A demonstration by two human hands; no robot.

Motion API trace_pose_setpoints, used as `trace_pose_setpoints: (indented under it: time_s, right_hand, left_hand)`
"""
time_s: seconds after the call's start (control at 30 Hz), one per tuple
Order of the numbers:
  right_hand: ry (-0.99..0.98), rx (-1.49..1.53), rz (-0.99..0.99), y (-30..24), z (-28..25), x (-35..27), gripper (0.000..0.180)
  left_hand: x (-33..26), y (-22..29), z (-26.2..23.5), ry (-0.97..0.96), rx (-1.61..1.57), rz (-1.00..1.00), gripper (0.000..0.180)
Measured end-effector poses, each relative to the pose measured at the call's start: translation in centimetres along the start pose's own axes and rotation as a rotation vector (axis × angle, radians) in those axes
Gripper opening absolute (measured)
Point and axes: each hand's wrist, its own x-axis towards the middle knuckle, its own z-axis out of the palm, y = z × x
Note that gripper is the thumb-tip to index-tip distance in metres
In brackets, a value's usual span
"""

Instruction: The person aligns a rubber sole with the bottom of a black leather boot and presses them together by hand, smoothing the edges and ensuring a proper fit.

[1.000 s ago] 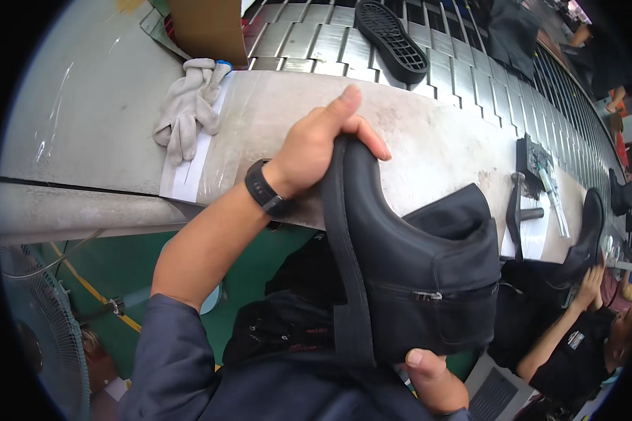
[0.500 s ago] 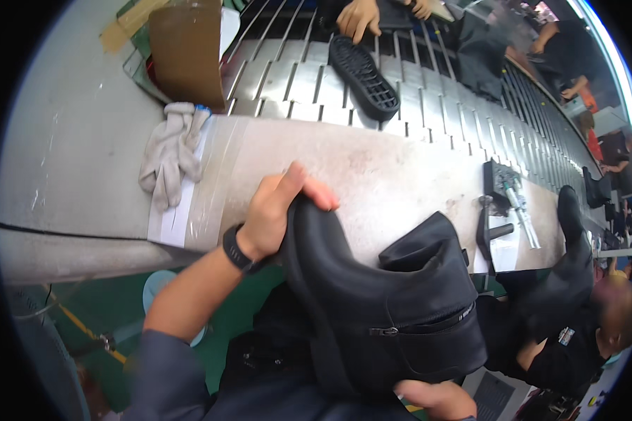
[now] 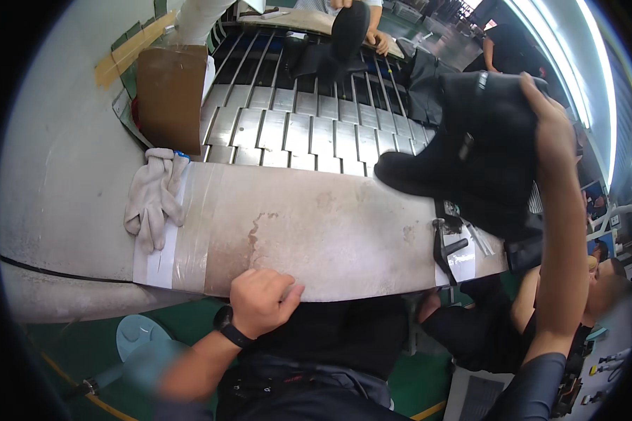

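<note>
The pale workbench (image 3: 316, 238) is spreading in front of me, its near edge running close to my lap. A slatted metal conveyor (image 3: 267, 130) is stretching along just beyond the workbench. The black boot (image 3: 481, 161) is hanging over the workbench's right end, its toe pointing toward the left end and its shaft toward the right. A brown cardboard piece (image 3: 172, 98) is standing beyond the workbench's left part.

My right hand (image 3: 556, 133) is holding the boot by its shaft, above the workbench's right end; the fingers are closing on the leather (how the hidden ones are sitting, I cannot tell). My left hand (image 3: 260, 302) is resting at the near edge of the workbench, left of its middle, with the fingers curling in narrow and the thumb sticking out a little.

A pale work glove (image 3: 154, 200) is lying limp on the workbench's left part. A dark hammer (image 3: 442, 254) is lying toward the workbench's right end, partly on a white paper sheet (image 3: 465, 265). Just off the workbench's near edge, a black wristband (image 3: 228, 326) is circling my left wrist.
</note>
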Motion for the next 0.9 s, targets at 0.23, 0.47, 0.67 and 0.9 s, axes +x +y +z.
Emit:
trace_pose_setpoints:
  time_s: [0.23, 0.47, 0.67, 0.9]
  right_hand:
    - [0.418, -0.282, -0.057, 16.1, 6.3, 12.5, 0.061]
    - [0.422, -0.234, 0.149, 30.7, 8.1, 7.7, 0.067]
    - [0.113, 0.021, 0.005, 30.2, 15.5, -8.7, 0.033]
    - [0.077, -0.227, -0.367, 27.5, 15.2, -11.5, 0.015]
  left_hand:
    - [0.7, -0.6, 1.3, 0.071, 0.195, 0.185, 0.021]
    - [1.4, -0.1, 2.5, 0.043, 0.23, 0.247, 0.026]
    - [0.7, -0.5, 2.5, 0.045, 0.273, 0.221, 0.026]
    - [0.5, -0.6, 3.6, 0.116, 0.285, 0.202, 0.021]
